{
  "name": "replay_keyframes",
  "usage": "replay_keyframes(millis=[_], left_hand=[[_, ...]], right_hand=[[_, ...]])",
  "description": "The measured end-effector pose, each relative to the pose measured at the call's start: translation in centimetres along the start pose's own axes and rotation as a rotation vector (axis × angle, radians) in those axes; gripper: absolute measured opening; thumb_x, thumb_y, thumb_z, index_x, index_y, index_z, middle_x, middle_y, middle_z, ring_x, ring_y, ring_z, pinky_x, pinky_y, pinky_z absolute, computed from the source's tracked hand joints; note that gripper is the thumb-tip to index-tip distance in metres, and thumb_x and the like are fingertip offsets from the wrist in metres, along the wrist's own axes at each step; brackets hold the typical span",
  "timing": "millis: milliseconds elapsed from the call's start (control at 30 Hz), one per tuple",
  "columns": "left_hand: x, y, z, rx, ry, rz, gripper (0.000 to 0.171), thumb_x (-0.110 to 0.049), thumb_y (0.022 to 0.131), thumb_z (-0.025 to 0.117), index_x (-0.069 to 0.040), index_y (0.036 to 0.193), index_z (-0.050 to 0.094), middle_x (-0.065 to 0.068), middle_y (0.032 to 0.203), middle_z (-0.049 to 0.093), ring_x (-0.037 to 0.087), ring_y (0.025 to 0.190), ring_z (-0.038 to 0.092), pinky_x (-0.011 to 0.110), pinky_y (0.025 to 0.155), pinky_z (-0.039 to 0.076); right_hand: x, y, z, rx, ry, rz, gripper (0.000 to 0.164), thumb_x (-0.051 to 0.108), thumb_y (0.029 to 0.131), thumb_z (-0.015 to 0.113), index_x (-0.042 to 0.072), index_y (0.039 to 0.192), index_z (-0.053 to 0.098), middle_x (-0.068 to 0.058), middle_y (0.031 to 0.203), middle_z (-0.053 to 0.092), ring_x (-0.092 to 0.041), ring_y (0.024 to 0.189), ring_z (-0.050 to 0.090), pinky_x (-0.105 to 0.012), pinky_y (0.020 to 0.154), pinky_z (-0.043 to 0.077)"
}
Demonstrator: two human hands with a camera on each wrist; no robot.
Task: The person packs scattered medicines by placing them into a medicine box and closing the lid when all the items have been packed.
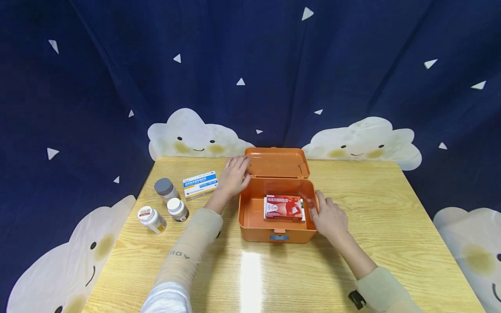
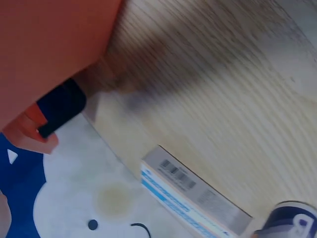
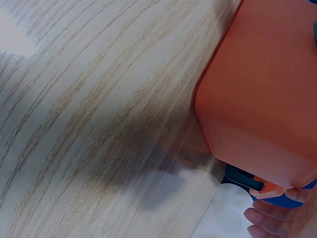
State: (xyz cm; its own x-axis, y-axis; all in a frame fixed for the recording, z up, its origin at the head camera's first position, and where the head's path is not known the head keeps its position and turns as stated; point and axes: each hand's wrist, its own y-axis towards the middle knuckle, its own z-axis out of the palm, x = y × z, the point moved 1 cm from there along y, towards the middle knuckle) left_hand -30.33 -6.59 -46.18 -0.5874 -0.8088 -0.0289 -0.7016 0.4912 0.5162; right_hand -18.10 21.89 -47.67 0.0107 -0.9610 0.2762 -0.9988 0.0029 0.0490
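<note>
Skewing of the orange box (image 1: 256,234) may be caused by uneven nudges from the unclenched left hand (image 1: 235,177) and right hand (image 1: 331,217).

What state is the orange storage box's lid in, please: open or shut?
Open: the lid is swung back behind the orange storage box, leaving the red ibuprofen box visible inside.

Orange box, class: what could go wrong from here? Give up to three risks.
1. The open lid might swing shut and nip the left hand at its edge.
2. The white-capped bottle nearest the left sleeve could topple if the arm sweeps back.
3. The red carton has space around it inside the box, so tipping might make it slide.
</note>
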Motion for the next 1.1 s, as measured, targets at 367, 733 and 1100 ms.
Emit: replay_keyframes(millis=[367,733,1100], left_hand=[[2.8,-1.7,0.4,0.162,-0.035,-0.205,0.055,-0.021,0.083,0.051,-0.006,0.134,0.038,0.013,0.135,0.039,0.028,0.125,0.033,0.043,0.106,0.020],[5.7,-4.0,1.5,0.354,-0.051,-0.372,0.066,-0.030,0.083,0.057,-0.006,0.139,0.032,0.015,0.142,0.031,0.031,0.131,0.024,0.048,0.108,0.012],[7.8,-5.3,1.9,0.491,-0.044,-0.462,0.073,-0.035,0.083,0.057,-0.007,0.142,0.026,0.016,0.145,0.025,0.031,0.134,0.019,0.051,0.109,0.008]], right_hand=[[-0.1,0.0,0.1,0.007,0.001,0.001,0.054,0.030,0.090,0.042,0.007,0.137,0.030,-0.027,0.112,0.050,-0.042,0.088,0.055,-0.053,0.068,0.044],[-0.1,0.1,0.1,0.000,0.003,0.009,0.054,0.028,0.090,0.044,0.008,0.137,0.030,-0.026,0.110,0.052,-0.043,0.088,0.055,-0.054,0.068,0.044],[0.0,0.0,-0.1,0.013,0.016,0.016,0.054,0.027,0.089,0.044,0.008,0.138,0.030,-0.026,0.110,0.051,-0.042,0.088,0.054,-0.055,0.069,0.043]])
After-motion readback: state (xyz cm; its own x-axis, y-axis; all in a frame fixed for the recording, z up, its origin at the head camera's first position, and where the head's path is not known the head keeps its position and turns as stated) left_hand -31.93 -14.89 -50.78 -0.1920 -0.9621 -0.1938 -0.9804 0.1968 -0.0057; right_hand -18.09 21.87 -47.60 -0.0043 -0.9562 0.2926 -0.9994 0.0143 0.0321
